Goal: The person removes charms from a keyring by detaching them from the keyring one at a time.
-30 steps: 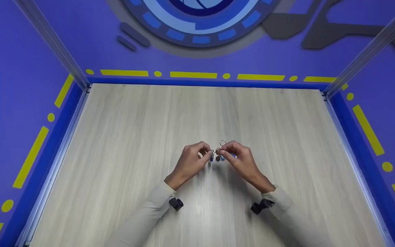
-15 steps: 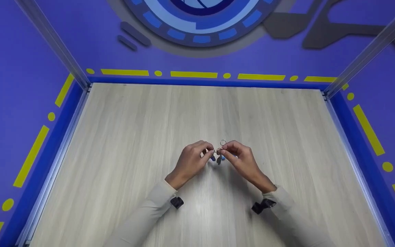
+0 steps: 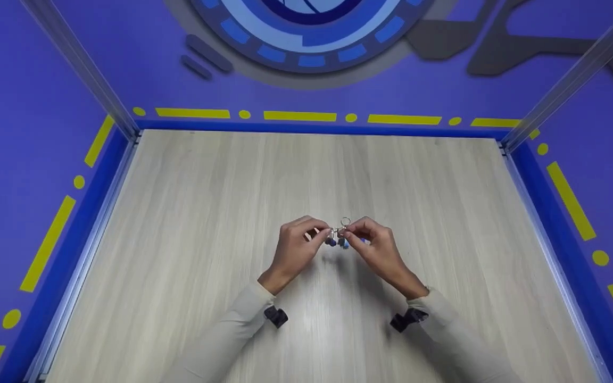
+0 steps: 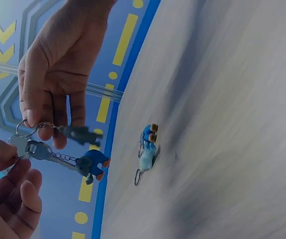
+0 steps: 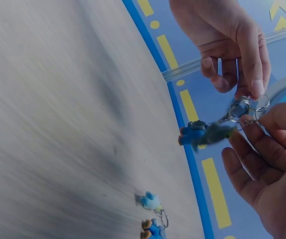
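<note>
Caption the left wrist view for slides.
Left hand and right hand pinch keychain rings, blue figurine and grey figurine dangling, two more figurines on the table.

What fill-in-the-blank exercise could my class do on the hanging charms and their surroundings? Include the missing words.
1. Hanging at the left grip and right grip, the blue charm has feet coloured ____.
2. The number of charms lying on the tabletop is ____.
3. The wall dashes are coloured ____.
4. The wrist devices are coloured ____.

Missing words: orange; two; yellow; black.
</note>
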Motion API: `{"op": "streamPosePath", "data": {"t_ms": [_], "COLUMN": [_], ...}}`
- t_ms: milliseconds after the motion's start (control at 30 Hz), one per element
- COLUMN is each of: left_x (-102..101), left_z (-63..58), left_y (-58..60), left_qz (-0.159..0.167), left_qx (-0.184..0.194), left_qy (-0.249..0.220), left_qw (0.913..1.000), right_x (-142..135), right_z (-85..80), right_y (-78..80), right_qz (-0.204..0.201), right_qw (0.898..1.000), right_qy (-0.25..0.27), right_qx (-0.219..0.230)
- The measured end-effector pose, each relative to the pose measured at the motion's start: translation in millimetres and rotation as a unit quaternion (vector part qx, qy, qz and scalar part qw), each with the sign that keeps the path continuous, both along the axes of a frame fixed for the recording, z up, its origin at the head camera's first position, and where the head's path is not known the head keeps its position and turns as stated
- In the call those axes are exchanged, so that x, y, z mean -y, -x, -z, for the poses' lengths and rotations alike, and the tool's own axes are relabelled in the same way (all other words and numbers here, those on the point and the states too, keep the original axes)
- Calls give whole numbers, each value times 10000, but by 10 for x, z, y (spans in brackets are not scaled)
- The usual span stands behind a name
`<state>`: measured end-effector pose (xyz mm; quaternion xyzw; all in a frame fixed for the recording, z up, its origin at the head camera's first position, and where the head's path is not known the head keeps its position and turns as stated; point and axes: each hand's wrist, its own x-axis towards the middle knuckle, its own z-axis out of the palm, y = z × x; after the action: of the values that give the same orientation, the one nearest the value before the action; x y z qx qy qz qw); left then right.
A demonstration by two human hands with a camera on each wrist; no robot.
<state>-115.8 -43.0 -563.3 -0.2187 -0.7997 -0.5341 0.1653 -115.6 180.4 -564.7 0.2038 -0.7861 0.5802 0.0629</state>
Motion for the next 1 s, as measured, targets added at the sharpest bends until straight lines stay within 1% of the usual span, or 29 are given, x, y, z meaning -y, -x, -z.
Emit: {"op": "streamPosePath", "data": {"t_ms": [100, 267, 367, 467, 667, 800, 900, 1000], "left_x": [2, 18, 30, 36, 12, -4, -11, -7], "left_z": [2, -22, -36, -49, -67, -78, -91, -93], "left_y": [16, 32, 36, 37, 37, 31, 27, 23], "left_qz": [48, 167, 286, 370, 400, 380, 344, 295], "left_qx": [137, 518, 737, 808, 663, 439, 286, 214], "left_qy": [-113, 89, 260, 443, 766, 936, 1003, 1081], "left_qw": [9998, 9985, 9965, 9951, 9940, 9939, 9940, 9935], "right_x": [1, -7, -13, -20, -31, -36, -38, -32], "right_z": [-3, 2, 8, 15, 15, -2, -12, -14], "right_y": [4, 8, 6, 1, -9, -10, -6, -6], "right_qz": [-73, -265, -252, -244, -280, -246, -208, -186], "right_qw": [9997, 9978, 9980, 9983, 9988, 9992, 9992, 9992], "right_qy": [235, 582, 531, 453, 183, -59, -155, -150], "right_qx": [34, 162, 230, 289, 351, 324, 289, 319]}}
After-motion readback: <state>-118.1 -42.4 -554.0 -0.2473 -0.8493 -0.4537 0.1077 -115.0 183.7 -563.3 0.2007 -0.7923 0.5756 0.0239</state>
